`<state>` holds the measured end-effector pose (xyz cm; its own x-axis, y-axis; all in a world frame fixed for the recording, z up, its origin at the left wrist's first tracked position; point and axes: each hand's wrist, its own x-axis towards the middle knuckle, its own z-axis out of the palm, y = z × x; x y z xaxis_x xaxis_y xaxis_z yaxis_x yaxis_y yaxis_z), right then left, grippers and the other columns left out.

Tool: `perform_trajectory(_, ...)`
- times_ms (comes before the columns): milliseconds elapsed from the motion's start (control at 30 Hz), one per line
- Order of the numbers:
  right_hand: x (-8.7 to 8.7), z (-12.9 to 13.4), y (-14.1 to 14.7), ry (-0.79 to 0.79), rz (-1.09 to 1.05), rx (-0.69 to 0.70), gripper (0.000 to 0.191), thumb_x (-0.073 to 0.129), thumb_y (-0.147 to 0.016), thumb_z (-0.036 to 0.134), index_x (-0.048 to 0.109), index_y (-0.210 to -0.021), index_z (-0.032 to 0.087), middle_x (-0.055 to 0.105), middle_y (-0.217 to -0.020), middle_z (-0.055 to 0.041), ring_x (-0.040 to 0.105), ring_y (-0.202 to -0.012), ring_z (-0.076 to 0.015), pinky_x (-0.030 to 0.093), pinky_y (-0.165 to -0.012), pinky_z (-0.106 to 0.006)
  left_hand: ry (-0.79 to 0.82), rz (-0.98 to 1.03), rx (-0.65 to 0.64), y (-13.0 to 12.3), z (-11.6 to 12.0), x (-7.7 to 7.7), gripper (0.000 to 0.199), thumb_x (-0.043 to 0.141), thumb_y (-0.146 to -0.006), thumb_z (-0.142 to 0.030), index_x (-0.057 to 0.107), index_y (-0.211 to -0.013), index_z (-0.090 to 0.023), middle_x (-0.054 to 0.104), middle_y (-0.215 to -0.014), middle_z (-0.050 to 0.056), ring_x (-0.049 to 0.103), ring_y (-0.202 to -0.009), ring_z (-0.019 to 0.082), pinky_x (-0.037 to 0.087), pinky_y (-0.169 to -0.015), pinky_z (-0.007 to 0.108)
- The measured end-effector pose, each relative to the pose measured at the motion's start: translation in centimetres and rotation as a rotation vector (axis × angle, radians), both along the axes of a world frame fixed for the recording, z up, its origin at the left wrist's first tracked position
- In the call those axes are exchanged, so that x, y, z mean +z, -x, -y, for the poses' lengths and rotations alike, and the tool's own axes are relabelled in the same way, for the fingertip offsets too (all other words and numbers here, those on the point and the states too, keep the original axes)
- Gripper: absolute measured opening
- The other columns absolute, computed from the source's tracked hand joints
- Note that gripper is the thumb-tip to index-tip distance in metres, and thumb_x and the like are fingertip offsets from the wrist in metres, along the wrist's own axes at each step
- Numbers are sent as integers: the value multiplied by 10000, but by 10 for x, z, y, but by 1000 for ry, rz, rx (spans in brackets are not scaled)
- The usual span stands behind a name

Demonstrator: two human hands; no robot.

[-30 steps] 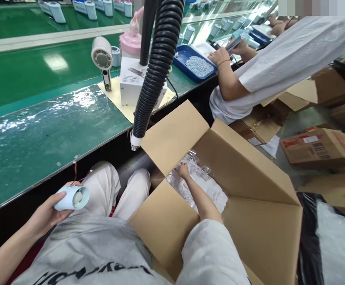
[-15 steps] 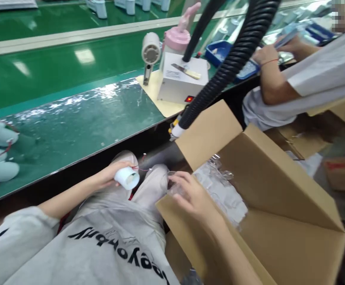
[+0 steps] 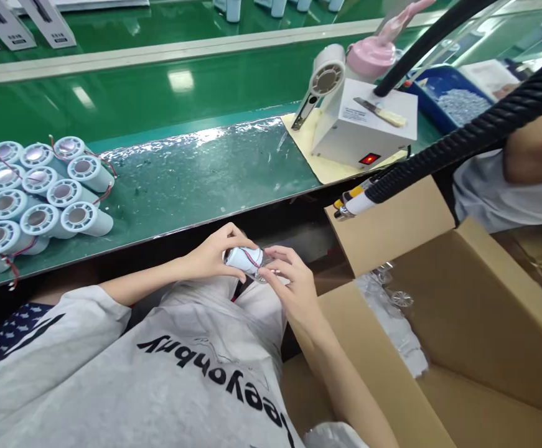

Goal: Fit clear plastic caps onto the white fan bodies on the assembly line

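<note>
My left hand [image 3: 212, 252] is closed around a light-blue cylindrical housing [image 3: 243, 257] with red and dark wires lying along its side. My right hand [image 3: 296, 283] pinches a clear plastic cover [image 3: 265, 260] at the housing's right end. The two pieces touch or overlap; how far the cover sits over the housing is partly hidden by my fingers. Both hands are above my lap, in front of the bench edge. At the left of the bench stand several similar light-blue housings [image 3: 84, 218] with round grilles and wires.
An open cardboard box [image 3: 499, 323] at my right holds clear plastic pieces [image 3: 401, 298]. A black hose [image 3: 462, 134] with a metal-tipped nozzle hangs above it. On the bench are a white device [image 3: 368, 127], a handheld fan [image 3: 320, 81] and a blue tray [image 3: 439, 93]. A co-worker's arm [image 3: 532, 149] is at right.
My right hand has come away from the box with the clear cover and met the housing in my left hand. The view has swung left, showing more housings.
</note>
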<state>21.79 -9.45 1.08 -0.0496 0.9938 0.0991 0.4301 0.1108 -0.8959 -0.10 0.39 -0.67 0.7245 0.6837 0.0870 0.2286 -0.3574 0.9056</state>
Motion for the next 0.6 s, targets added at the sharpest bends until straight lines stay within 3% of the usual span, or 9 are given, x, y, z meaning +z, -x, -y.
perform_trajectory(67,1,0,4,23,-89,-77,245,692,-951,360,744,-747,236,727,-1073,-91,737,-975,-258,625,-710,-341,-8,27,-34,3,-1,-8,672,873,-696,-644,778,-1210,-222,621,-1305,166,598,-1224,318,514,-1064,490)
perform_trajectory(133,3,-2,5,62,-172,-117,270,718,-934,392,741,-714,237,750,-1010,-81,747,-921,-252,617,-670,-327,28,61,-117,5,-2,-10,669,878,-726,-590,750,-1276,-230,609,-1407,181,579,-1319,346,480,-1128,525)
perform_trajectory(200,4,-4,2,86,-255,-132,301,744,-922,433,742,-692,239,769,-988,-77,756,-923,-259,633,-736,-359,112,94,-200,5,-1,-8,677,872,-770,-509,695,-1362,-233,648,-1404,174,608,-1318,339,496,-1122,516)
perform_trajectory(267,6,-5,-2,80,-314,-98,308,764,-910,477,755,-709,244,783,-1030,-83,760,-988,-282,642,-825,-408,232,123,-202,4,1,-3,709,878,-775,-443,652,-1409,-220,671,-1393,172,647,-1279,323,550,-1054,472)
perform_trajectory(400,5,1,-5,-35,-114,57,235,830,-867,438,802,-1042,283,729,-1324,-93,695,-1244,-326,596,-1041,-496,464,164,-81,4,8,8,762,892,-745,-410,626,-1423,-186,661,-1409,182,711,-1137,278,603,-906,382)
perform_trajectory(500,2,10,-5,-143,33,89,288,808,-899,329,750,-1179,299,724,-1348,-85,691,-1270,-312,589,-1078,-496,477,148,-71,6,11,13,744,889,-747,-423,640,-1410,-194,693,-1363,155,717,-1063,244,591,-860,338)
perform_trajectory(600,0,15,-6,-139,-10,100,328,828,-890,331,716,-1194,286,734,-1333,-96,697,-1264,-317,601,-1069,-501,438,139,-110,9,13,17,759,893,-744,-436,639,-1425,-214,696,-1367,143,706,-1113,259,587,-884,338)
